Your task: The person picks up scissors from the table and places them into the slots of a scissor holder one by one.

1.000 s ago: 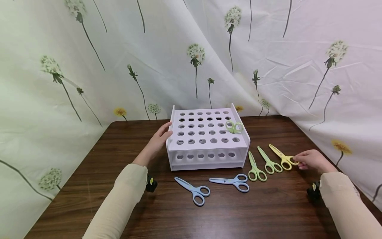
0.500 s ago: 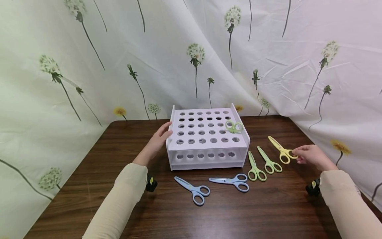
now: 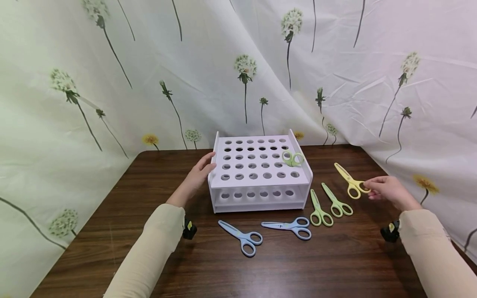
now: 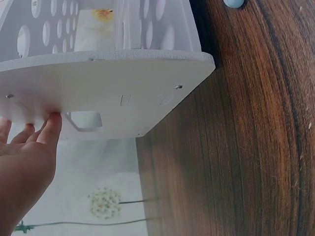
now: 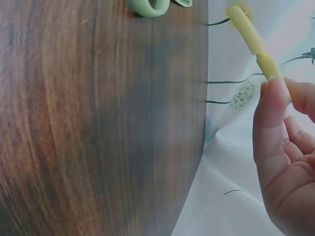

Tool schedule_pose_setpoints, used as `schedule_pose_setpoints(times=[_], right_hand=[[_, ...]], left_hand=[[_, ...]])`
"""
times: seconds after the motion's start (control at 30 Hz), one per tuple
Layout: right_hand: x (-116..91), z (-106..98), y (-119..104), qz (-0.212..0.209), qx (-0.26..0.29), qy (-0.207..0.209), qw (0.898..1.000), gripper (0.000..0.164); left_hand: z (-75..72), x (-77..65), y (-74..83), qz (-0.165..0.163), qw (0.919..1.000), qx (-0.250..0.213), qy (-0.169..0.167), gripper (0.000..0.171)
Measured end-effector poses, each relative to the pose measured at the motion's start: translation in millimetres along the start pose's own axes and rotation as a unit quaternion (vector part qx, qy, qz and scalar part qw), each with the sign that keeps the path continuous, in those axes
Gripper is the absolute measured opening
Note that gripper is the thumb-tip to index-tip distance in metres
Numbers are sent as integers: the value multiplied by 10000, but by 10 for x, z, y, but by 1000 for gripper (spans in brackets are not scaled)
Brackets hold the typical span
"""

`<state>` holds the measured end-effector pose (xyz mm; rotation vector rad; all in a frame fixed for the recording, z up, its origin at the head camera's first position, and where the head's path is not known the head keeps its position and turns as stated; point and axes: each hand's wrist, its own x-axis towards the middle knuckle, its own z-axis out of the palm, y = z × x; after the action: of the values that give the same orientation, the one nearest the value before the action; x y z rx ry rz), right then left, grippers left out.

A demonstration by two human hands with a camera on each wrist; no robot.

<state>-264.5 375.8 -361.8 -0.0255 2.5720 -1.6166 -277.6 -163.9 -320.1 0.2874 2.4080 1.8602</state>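
My right hand (image 3: 389, 192) pinches yellow scissors (image 3: 349, 177) by one finger loop, between thumb and forefinger. In the right wrist view the scissors (image 5: 246, 30) are raised off the wooden table, seen edge-on. My left hand (image 3: 196, 176) rests its fingertips against the left side of a white rack (image 3: 257, 181) with rows of round holes. The left wrist view shows those fingers (image 4: 50, 130) touching the rack's side panel, beside a rectangular cutout. Green scissors (image 3: 292, 159) stand in a hole near the rack's right side, loops up, their blades hidden.
Right of the rack, two green scissors lie on the table: one nearer (image 3: 319, 213), one farther right (image 3: 338, 205). In front lie two blue scissors, the left pair (image 3: 242, 236) and the right pair (image 3: 290, 225). A flower-print cloth (image 3: 179, 62) hangs behind the table (image 3: 275, 273).
My right hand has lifted the yellow scissors from beside the green ones and moved them slightly back, away from me. The left hand and rack have stayed still.
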Motion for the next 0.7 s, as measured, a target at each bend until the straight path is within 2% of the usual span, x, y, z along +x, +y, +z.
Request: schedule_pose_setpoints(times=[0.43, 0.7], right_hand=[[0, -11, -20, 26, 484, -45, 9988, 21], [-7, -26, -69, -10, 563, -58, 9984, 18]], left_hand=[[1, 9, -27, 22, 10000, -73, -40, 50], [-4, 9, -11, 1, 10000, -67, -5, 50]])
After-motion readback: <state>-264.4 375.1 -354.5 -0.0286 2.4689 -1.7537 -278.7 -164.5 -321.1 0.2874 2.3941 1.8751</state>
